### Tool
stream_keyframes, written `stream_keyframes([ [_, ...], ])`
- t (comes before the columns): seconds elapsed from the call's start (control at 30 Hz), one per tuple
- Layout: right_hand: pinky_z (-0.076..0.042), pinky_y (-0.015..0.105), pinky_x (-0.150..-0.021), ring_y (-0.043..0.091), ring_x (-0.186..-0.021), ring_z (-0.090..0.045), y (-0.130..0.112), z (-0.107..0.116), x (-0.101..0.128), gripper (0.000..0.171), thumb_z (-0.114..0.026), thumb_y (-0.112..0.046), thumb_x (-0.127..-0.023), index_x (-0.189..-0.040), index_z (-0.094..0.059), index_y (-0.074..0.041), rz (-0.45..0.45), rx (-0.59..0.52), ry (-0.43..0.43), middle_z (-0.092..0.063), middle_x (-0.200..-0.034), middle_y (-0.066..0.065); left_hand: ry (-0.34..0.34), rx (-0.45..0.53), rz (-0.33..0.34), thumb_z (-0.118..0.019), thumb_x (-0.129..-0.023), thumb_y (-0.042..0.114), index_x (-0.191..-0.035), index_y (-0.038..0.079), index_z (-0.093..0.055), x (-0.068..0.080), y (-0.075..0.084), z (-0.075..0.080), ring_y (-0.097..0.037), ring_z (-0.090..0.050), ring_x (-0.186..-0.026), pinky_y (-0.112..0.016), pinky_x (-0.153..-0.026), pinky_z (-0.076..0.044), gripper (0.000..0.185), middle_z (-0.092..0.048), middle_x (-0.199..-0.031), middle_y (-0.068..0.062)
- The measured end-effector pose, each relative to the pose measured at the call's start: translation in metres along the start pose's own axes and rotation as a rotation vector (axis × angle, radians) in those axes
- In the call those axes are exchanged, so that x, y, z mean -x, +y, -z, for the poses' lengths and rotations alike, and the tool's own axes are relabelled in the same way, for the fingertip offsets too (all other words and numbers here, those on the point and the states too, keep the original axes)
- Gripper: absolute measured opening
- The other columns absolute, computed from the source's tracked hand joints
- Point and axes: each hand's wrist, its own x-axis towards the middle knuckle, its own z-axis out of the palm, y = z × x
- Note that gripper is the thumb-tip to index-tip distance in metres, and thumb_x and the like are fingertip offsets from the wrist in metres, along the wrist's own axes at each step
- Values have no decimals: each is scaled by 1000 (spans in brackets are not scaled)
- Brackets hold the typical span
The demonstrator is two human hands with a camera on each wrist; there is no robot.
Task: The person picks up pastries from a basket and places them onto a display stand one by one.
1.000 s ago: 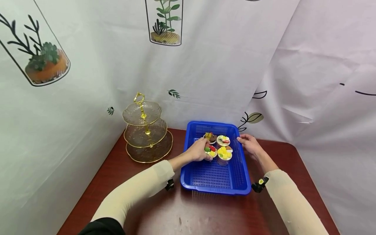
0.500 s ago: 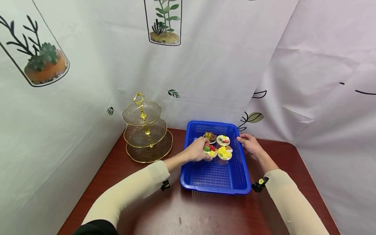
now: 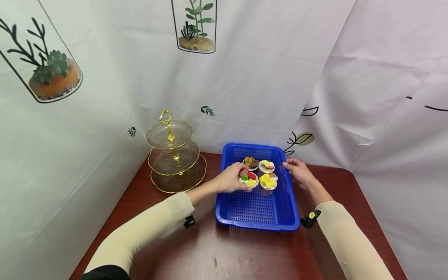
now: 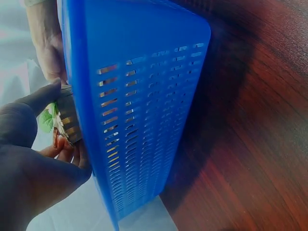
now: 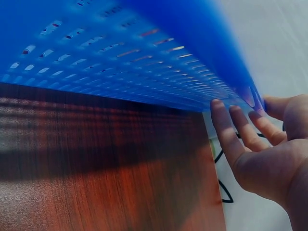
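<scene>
My left hand [image 3: 229, 179] grips a toy dessert cup [image 3: 251, 179] topped with red, green and yellow fruit pieces, over the left part of the blue basket [image 3: 257, 224]. In the left wrist view, thumb and fingers go around this cup [image 4: 70, 118], at the basket's rim height. The right hand [image 3: 300, 173] pinches the basket's right rim, thumb on top and fingers along the outer wall, as the right wrist view shows. Three more cups stand in the basket: one with brown pieces [image 3: 251, 163], one with a pale top [image 3: 266, 166], and one with yellow cubes [image 3: 268, 182].
To the left stands a three-tier stand [image 3: 174, 155] of clear plates with gold rims and a gold handle. Both it and the basket are on a dark red-brown table [image 3: 224, 252]. A white printed cloth [image 3: 245, 85] hangs behind and at the sides.
My left hand has raised the fruit-topped cup slightly and drawn it a little left, away from the other cups. The right hand stays on the basket's rim.
</scene>
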Motion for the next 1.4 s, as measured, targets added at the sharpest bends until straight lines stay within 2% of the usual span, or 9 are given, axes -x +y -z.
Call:
stream_keyframes([
  [0.1, -61, 34, -78, 17, -94, -68, -1, 0, 0, 47, -55, -29, -112, -146, -45, 2, 3, -3, -3, -64, -118, 11, 6, 16, -16, -95, -81, 32, -132, 2, -60, 2, 2, 5, -22, -55, -110, -38, -101, -49, 69, -57, -111, -6],
  [0.3, -62, 34, -77, 17, -93, -68, 0, 0, 0, 45, -55, -28, -112, -145, -45, 2, 4, -7, -1, -64, -116, 10, 13, 19, -22, -94, -81, 38, -143, 3, -59, 11, 6, 12, -24, -59, -125, -40, -110, -48, 79, -64, -132, -10],
  [0.43, -62, 34, -78, 17, -94, -68, -1, 0, 1, 46, -54, -28, -112, -146, -45, 1, -1, -4, -1, -64, -116, 10, 27, 28, -36, -94, -81, 39, -144, 4, -58, 17, 7, 16, -25, -59, -130, -42, -112, -47, 80, -64, -139, -11],
  [0.77, -62, 36, -80, 21, -100, -68, -1, 1, 3, 46, -54, -30, -113, -146, -46, 0, -5, 10, 3, -62, -124, 14, 27, 60, -58, -92, -83, 41, -147, 6, -55, 35, 14, 27, -26, -59, -130, -44, -111, -49, 82, -62, -141, -10],
  [1.03, -61, 34, -79, 19, -99, -67, 0, 1, 2, 48, -54, -30, -112, -147, -45, 1, 9, 10, 1, -63, -122, 13, 81, 102, -81, -94, -82, 34, -144, 4, -58, 39, 19, 38, -21, -61, -120, -43, -106, -52, 77, -63, -134, -8],
  [1.4, -62, 36, -79, 18, -97, -68, 1, 2, 2, 48, -55, -29, -112, -147, -45, 2, 5, 3, -7, -62, -122, 14, 138, 68, -69, -92, -84, 37, -148, 8, -55, 50, 22, 58, -23, -61, -123, -44, -105, -53, 78, -63, -139, -7],
])
